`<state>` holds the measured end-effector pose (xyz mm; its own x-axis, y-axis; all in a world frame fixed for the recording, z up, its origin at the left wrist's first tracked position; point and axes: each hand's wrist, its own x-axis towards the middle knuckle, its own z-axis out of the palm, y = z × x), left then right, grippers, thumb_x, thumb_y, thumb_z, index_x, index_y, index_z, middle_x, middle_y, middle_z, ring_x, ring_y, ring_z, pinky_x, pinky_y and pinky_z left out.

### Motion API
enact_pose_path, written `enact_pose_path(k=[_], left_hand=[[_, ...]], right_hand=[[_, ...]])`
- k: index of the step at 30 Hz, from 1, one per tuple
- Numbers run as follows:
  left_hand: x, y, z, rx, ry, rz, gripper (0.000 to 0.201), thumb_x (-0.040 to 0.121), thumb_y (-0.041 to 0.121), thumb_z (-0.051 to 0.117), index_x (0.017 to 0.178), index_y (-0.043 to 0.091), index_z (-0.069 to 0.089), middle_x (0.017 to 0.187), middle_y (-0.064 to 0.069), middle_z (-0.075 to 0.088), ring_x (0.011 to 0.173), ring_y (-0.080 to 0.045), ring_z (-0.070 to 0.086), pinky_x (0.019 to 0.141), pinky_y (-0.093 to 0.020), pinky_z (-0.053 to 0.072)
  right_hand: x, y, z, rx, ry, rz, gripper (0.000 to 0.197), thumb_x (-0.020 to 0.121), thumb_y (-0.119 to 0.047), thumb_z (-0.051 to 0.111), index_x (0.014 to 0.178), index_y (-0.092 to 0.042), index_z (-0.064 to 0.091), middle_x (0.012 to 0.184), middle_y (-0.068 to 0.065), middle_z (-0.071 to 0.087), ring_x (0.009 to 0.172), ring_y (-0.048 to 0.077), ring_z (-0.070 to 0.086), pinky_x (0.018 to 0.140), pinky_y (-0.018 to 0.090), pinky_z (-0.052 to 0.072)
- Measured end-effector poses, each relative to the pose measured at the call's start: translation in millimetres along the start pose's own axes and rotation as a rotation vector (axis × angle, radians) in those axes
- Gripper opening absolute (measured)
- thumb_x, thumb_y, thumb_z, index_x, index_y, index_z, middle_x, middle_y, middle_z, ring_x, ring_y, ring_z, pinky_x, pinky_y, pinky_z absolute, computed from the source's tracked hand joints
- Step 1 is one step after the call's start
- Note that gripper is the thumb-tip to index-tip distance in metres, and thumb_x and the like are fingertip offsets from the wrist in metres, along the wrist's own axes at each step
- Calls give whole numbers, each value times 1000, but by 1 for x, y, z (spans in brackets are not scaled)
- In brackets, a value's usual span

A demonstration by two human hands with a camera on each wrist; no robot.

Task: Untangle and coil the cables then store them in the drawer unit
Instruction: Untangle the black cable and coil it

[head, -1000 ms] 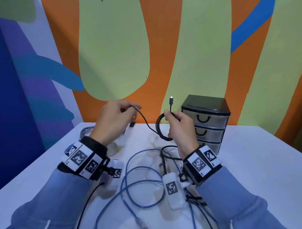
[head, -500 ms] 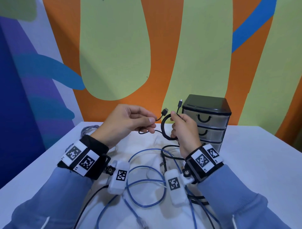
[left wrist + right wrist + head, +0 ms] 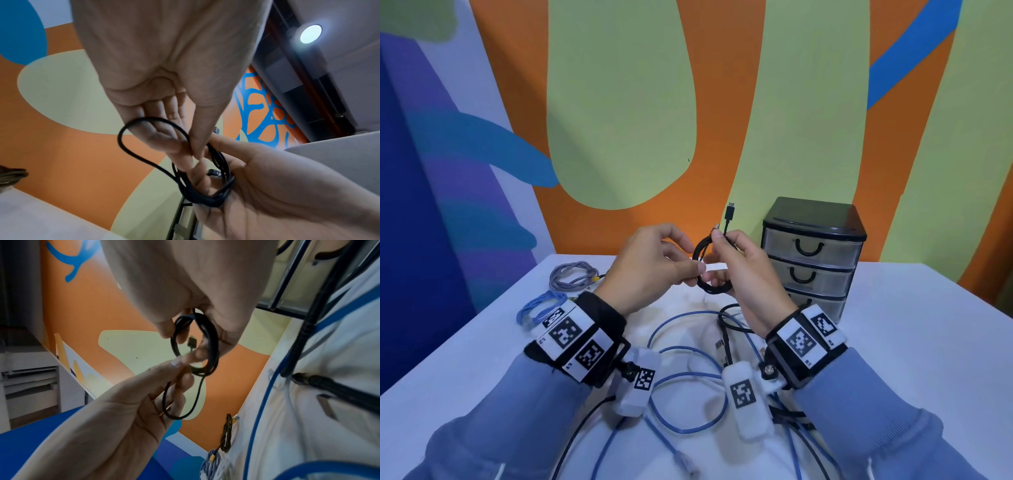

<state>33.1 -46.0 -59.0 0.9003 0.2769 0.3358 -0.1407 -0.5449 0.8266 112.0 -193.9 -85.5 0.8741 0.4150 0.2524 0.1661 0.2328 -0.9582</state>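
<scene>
Above the counter [image 3: 893, 342], the left hand [image 3: 650, 263] pinches a loose loop of the black cable [image 3: 703, 270] between thumb and fingers [image 3: 164, 139], while the right hand [image 3: 743, 270] grips the wound coil, one plug pointing up. The hands hide part of the coil. It is thin, matte black, held left of the drawer unit [image 3: 813, 253].

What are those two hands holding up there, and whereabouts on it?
A coiled black USB cable. The right hand grips the coil's bundled loops; the left hand pinches the last loose loop beside the coil.
</scene>
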Motion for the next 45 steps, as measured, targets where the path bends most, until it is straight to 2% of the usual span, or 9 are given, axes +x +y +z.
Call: enact_pose_path(k=[3, 6, 13, 20, 27, 31, 36, 42, 45], left_hand=[[3, -3, 0, 74, 122, -35, 45, 73, 30, 96, 105, 26, 65, 78, 0, 76, 69, -17, 72, 73, -46, 62], [5, -5, 0, 141, 108, -115, 58, 66, 50, 84, 119, 36, 65, 95, -2, 66, 92, -22, 66, 82, -45, 56], [0, 2, -12, -313, -251, -333, 27, 91, 17, 71, 117, 8, 75, 107, -9, 77, 96, -14, 66, 90, -38, 40], [3, -1, -15, -683, -242, -468, 40, 95, 23, 73, 132, 7, 71, 138, -14, 70, 111, -22, 67, 113, -46, 46], [9, -1, -10, -907, 47, -425, 13, 107, 12, 57, 119, 7, 57, 104, -16, 78, 91, -29, 75, 84, -44, 63], [12, -5, -10, -961, 321, -389, 6, 109, 5, 52, 106, 8, 56, 84, -11, 74, 68, -21, 70, 69, -37, 63], [16, -13, -31, -988, 634, -298, 12, 109, -1, 50, 112, 7, 57, 82, -7, 60, 67, -15, 55, 63, -25, 54], [20, -8, -42, -857, 553, -119, 9, 109, 6, 55, 111, 9, 63, 80, -6, 63, 65, -13, 58, 69, -25, 56], [16, -1, -41, -669, 389, -18, 16, 108, 10, 60, 123, 9, 66, 85, -5, 73, 77, -15, 66, 81, -28, 59]], right_hand=[[-4, -2, 1, -14, -72, 12, 25, 106, -39, 58, 98, -16, 60, 95, 6, 66, 68, 24, 69, 63, 27, 46], [-7, -2, 3, -33, -110, 5, 22, 107, -39, 57, 94, -20, 60, 99, 5, 68, 69, 24, 70, 59, 24, 45], [-9, -5, 2, -26, -168, -9, 25, 107, -36, 57, 98, -15, 64, 90, 5, 65, 61, 25, 65, 57, 27, 40], [-9, -9, 0, 9, -190, -28, 23, 107, -36, 58, 92, -18, 61, 84, -1, 66, 54, 24, 58, 55, 27, 37], [-13, -6, 5, -38, -273, 10, 28, 108, -36, 55, 113, -11, 67, 84, 7, 57, 49, 17, 41, 49, 20, 32], [-17, -8, 5, 9, -352, 64, 27, 107, -33, 57, 88, -14, 55, 74, 6, 42, 47, 14, 27, 46, 20, 23], [-20, -11, 7, -25, -448, 76, 30, 106, -23, 59, 78, -15, 51, 71, 8, 22, 53, 15, 16, 40, 19, 17], [-9, -7, 1, -122, -202, 119, 15, 101, -23, 69, 100, -12, 58, 55, -9, 33, 45, 8, 26, 41, 18, 25], [-2, 1, -11, -152, -33, 43, 21, 93, -18, 78, 105, -10, 63, 63, -1, 47, 41, 9, 32, 42, 18, 29]])
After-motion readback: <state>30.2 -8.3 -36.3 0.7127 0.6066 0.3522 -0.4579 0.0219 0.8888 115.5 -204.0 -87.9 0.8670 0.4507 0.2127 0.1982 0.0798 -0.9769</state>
